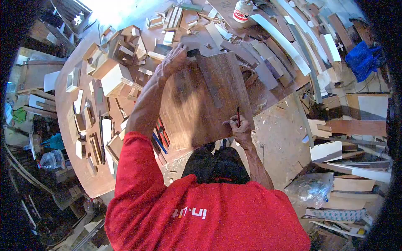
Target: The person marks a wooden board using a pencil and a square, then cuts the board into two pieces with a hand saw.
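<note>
A wide brown wood-grain board (180, 113) lies in front of me, its near edge just above my lap. My left hand (173, 60) is closed at the board's far edge, on the dark stock of a try square (210, 81). The square's greyish blade runs across the board toward me; the fingers partly hide the stock. My right hand (241, 129) is over the board's right side, closed around a pencil (238, 115) that points up and away from me.
Left of the board, red-handled pliers (162, 133) and a blue tool (159, 143) lie on the worktable (67, 138). Wooden offcuts and box-like pieces (117, 79) crowd the left and back. A white bottle (243, 11) stands behind. Long strips and a blue cloth (362, 61) are at right.
</note>
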